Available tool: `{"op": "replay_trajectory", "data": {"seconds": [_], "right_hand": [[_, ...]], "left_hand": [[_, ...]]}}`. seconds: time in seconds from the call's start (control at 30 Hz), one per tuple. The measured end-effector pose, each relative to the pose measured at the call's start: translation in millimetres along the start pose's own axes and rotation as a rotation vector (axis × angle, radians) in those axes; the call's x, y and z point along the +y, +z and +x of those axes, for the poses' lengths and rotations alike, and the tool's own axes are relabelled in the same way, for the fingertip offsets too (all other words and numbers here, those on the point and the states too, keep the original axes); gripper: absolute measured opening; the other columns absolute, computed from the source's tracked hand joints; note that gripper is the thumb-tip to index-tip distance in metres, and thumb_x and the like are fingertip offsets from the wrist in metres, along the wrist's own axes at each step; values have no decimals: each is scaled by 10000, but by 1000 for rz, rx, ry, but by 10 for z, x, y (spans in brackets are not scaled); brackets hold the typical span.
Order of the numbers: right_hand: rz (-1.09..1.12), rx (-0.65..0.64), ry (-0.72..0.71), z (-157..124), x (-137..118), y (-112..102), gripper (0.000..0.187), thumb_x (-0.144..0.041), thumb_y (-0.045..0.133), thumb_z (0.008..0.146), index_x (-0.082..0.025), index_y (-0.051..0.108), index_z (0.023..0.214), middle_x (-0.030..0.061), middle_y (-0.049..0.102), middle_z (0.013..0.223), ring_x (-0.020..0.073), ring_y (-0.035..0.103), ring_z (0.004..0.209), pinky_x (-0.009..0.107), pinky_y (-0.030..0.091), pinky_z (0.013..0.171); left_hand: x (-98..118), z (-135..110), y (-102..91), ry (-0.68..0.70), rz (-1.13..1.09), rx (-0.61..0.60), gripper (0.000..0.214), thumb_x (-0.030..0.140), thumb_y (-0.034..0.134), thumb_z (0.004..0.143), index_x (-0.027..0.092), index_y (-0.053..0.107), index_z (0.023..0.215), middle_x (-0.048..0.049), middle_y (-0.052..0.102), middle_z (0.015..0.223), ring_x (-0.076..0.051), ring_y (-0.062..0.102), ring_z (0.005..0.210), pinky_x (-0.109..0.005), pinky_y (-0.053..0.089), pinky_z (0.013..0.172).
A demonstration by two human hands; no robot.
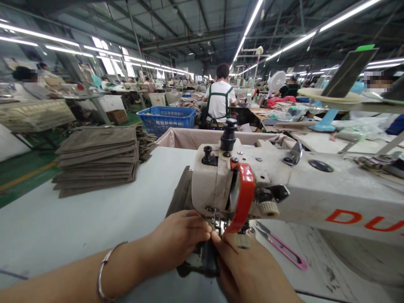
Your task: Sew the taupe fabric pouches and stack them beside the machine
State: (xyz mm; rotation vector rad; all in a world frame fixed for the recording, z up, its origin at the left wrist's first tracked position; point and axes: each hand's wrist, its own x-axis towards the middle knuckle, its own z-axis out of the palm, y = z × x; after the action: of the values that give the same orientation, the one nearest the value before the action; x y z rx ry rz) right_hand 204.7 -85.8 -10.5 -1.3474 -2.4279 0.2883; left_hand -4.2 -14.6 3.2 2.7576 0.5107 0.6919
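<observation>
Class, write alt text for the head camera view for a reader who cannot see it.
A person's left hand, wearing a metal bangle, and right hand meet on dark fabric beneath the head of a white sewing machine. Pink-handled thread snips lie to the right; a stack of folded brown fabric pieces sits to the left on the white table.

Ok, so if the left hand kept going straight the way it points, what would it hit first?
Most likely the right hand, as the left hand's fingertips sit right at it, though depth is hard to judge. Just beyond is the sewing machine's presser foot.
</observation>
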Motion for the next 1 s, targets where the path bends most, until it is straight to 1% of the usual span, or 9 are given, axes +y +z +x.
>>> {"op": "replay_trajectory", "data": {"seconds": [0.1, 0.17, 0.27, 0.4, 0.53, 0.73, 0.83, 0.9, 1.0], "right_hand": [[27, 13, 18, -2, 17, 16, 377, -128, 451, 863, -176, 620, 1196, 127, 671, 1100, 296, 628, 1004, 469, 556, 853], [16, 22, 22, -2, 18, 22, 364, -133, 451, 863, -184, 630, 1175, 127, 667, 1107, 299, 623, 1016, 469, 553, 846], [12, 26, 35, 1, 10, 17, 363, -147, 451, 866, -188, 626, 1182, 124, 667, 1090, 293, 623, 1011, 456, 550, 834], [29, 37, 45, 2, -3, -8, 352, -148, 444, 869, -195, 632, 1163, 109, 668, 1082, 273, 629, 978, 438, 543, 834], [26, 35, 53, -4, -11, -21, 356, -145, 448, 869, -198, 630, 1170, 112, 663, 1088, 270, 624, 987, 422, 537, 827], [32, 33, 63, 0, -18, 1, 341, -150, 443, 878, -191, 621, 1167, 107, 663, 1090, 281, 617, 953, 438, 532, 807], [32, 47, 45, -1, -19, 3, 323, -141, 438, 878, -185, 628, 1135, 104, 667, 1071, 284, 614, 941, 448, 527, 806], [28, 58, 36, -6, -22, -6, 317, -123, 435, 870, -180, 635, 1109, 102, 671, 1056, 282, 617, 928, 444, 527, 799], [32, 57, 32, -14, -26, -19, 323, -118, 444, 863, -175, 631, 1120, 102, 670, 1061, 278, 616, 924, 434, 530, 791]], "left_hand": [[-59, 45, 3, -63, 9, -45, 227, 113, 469, 948, 215, 663, 1007, -16, 722, 1008, -181, 660, 982, -306, 494, 958], [-90, 67, 9, -93, 28, -70, 218, 106, 481, 935, 214, 665, 981, -14, 715, 1002, -182, 661, 975, -314, 490, 966], [-118, 83, 19, -99, 78, -57, 214, 91, 490, 915, 198, 673, 946, -29, 708, 992, -196, 658, 980, -332, 498, 959], [-129, 78, 30, -101, 107, -50, 235, 84, 487, 903, 198, 684, 965, -39, 711, 1043, -218, 654, 1001, -355, 513, 936], [-120, 71, 37, -103, 105, -35, 235, 72, 492, 896, 194, 685, 950, -35, 714, 1020, -209, 651, 1002, -337, 502, 951], [-117, 86, 35, -121, 94, 22, 224, 56, 504, 872, 183, 689, 870, -35, 710, 920, -206, 655, 920, -321, 532, 858], [-90, 95, 22, -133, 94, 18, 232, 51, 506, 867, 182, 695, 893, -36, 714, 917, -212, 656, 930, -327, 535, 856], [-46, 101, 13, -160, 102, 4, 222, 61, 507, 878, 182, 692, 897, -41, 720, 942, -217, 659, 940, -342, 533, 877], [30, 116, 10, -182, 110, -27, 220, 46, 509, 872, 176, 682, 911, -48, 724, 968, -213, 666, 941, -353, 521, 923]]}}
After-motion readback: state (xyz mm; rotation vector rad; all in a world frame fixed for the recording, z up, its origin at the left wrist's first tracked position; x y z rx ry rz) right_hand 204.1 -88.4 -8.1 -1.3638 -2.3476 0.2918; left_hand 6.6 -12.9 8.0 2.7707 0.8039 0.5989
